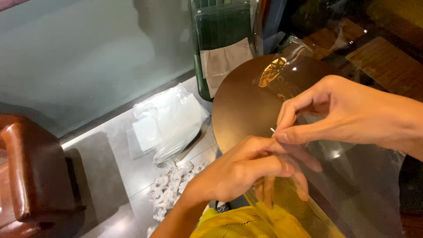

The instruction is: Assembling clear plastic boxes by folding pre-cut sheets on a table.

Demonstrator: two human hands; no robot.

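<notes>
My left hand (246, 169) and my right hand (339, 112) meet over a clear plastic bag (317, 176) that lies across a round brown table (242, 105). The right thumb and forefinger pinch a thin white strip (272, 129) at the bag's edge. My left fingers grip the clear film just below that spot. A gold-coloured print (272, 71) shows on the far end of the plastic. Yellow cloth (246, 222) on my lap shows through the film.
On the grey tiled floor lie a pile of clear plastic bags (169, 119) and a heap of small white scraps (172, 187). A brown leather seat (31, 172) stands at the left. A green chair with a beige cloth (222, 53) is behind the table.
</notes>
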